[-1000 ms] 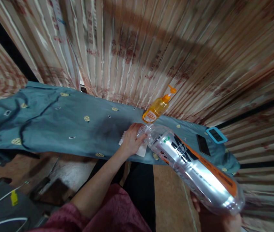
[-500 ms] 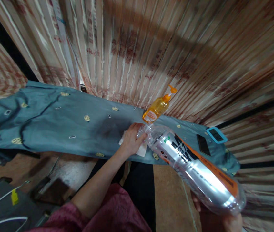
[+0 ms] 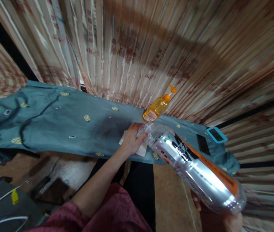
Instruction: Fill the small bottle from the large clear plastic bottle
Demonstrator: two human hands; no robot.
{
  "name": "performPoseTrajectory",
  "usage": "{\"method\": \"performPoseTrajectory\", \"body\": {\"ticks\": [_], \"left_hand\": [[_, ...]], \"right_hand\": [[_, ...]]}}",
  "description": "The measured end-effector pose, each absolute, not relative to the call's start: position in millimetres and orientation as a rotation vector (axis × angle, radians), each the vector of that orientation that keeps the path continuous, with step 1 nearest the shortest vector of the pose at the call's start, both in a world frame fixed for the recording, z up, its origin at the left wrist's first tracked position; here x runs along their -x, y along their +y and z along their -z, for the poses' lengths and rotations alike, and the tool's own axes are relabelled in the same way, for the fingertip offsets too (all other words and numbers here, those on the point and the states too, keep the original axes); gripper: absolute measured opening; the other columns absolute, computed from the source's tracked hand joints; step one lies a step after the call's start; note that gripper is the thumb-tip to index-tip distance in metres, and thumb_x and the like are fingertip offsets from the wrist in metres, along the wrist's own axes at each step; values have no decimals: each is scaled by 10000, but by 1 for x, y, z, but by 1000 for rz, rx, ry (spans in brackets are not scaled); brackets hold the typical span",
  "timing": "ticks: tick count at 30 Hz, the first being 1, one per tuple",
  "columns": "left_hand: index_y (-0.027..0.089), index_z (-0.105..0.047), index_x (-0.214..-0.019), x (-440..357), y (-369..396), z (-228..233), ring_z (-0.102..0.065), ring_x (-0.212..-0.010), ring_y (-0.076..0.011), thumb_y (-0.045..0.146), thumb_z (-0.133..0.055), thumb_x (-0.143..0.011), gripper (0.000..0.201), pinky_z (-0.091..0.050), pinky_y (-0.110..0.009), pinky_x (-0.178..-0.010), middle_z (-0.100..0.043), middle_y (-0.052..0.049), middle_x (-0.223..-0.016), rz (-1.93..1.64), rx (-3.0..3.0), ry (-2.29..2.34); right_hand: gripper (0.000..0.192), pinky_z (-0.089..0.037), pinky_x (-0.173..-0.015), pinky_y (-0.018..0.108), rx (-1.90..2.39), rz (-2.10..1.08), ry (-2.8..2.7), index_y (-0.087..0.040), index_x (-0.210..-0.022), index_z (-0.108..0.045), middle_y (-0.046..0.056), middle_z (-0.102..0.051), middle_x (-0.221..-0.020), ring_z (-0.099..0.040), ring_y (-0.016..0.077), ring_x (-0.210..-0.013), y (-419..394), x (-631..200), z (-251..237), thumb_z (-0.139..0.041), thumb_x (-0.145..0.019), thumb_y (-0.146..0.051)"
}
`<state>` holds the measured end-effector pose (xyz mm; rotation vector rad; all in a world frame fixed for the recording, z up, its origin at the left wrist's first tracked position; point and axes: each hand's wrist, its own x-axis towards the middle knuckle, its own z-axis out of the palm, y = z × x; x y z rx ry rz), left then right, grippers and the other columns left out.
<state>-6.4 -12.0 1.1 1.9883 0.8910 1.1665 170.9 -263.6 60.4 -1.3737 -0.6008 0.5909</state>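
Observation:
A large clear plastic bottle point(image 3: 197, 170) with a silver and orange label slants across the right side, its neck end down toward the table. My right hand point(image 3: 231, 222) supports its base from below, partly hidden by the bottle. My left hand point(image 3: 131, 140) is closed round a clear see-through piece point(image 3: 142, 130) at the neck end; whether that is a small cup or the bottle's own neck I cannot tell. A white tissue point(image 3: 142, 150) lies on the table under my left hand. Just behind stands an orange pump bottle point(image 3: 156, 109) of yellow liquid.
A teal patterned cloth point(image 3: 54, 129) covers the narrow table. A dark phone point(image 3: 203, 144) and a blue-framed device point(image 3: 216, 135) lie at its right end. Printed curtains point(image 3: 132, 48) hang close behind. A grey surface with white cables point(image 3: 3, 206) is at lower left.

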Motion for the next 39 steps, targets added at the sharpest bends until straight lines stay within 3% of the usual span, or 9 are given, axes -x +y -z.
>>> {"method": "performPoseTrajectory", "body": {"ticks": [5, 10, 15, 19, 24, 28, 34, 39], "left_hand": [[134, -655, -1134, 6, -12, -1, -649, -991, -273, 552, -414, -1000, 500, -516, -406, -913, -696, -125, -1061, -1193, -1990, 872], [144, -659, -1127, 5, -12, 0, -646, -989, -269, 549, -443, -995, 478, -516, -403, -913, -701, -119, -1065, -1170, -1983, 901], [139, -652, -1133, 5, -12, 0, -647, -1006, -274, 555, -427, -996, 492, -515, -406, -919, -695, -125, -1078, -1165, -1985, 906], [138, -654, -1121, 6, -12, -1, -647, -1000, -273, 536, -420, -999, 477, -514, -406, -917, -694, -120, -1060, -1186, -1983, 870], [136, -655, -1118, 6, -13, -1, -646, -989, -267, 532, -426, -998, 473, -514, -396, -910, -696, -121, -1063, -1195, -1971, 880], [134, -662, -1104, 6, -12, -1, -651, -972, -271, 529, -437, -995, 467, -520, -400, -898, -696, -121, -1036, -1212, -1972, 862], [150, -666, -1116, 6, -13, -2, -645, -967, -264, 533, -452, -989, 457, -518, -402, -906, -700, -111, -1054, -1181, -1964, 900], [143, -659, -1131, 7, -13, -2, -645, -991, -270, 553, -423, -995, 493, -513, -405, -920, -695, -117, -1066, -1182, -1977, 877]], "right_hand": [[680, -399, -420, 258, 1381, -622, -520, -268, -1338, -594, 31, -620, -899, -528, 157, -563, -259, -168, -64, -723, -769, -618], [713, -397, -394, 255, 1363, -580, -558, -266, -1319, -609, 52, -636, -953, -526, 145, -545, -259, -170, -62, -773, -719, -616], [789, -401, -441, 254, 1371, -571, -628, -262, -1361, -597, 14, -597, -840, -498, 147, -586, -259, -161, -64, -824, -675, -580], [792, -393, -461, 231, 1367, -503, -601, -297, -1368, -595, 47, -610, -1064, -505, 125, -643, -256, -148, -71, -812, -687, -637], [781, -386, -449, 235, 1362, -493, -604, -283, -1397, -557, 90, -586, -1201, -479, 142, -666, -254, -147, -71, -760, -737, -649], [759, -376, -437, 247, 1359, -545, -600, -280, -1356, -586, 60, -606, -1025, -485, 146, -615, -255, -158, -68, -802, -690, -572], [737, -389, -394, 258, 1390, -559, -567, -258, -1335, -590, 60, -628, -913, -507, 161, -559, -255, -163, -69, -804, -687, -537], [798, -374, -432, 243, 1369, -547, -628, -274, -1364, -568, 52, -625, -989, -514, 150, -602, -257, -163, -64, -816, -659, -554]]}}
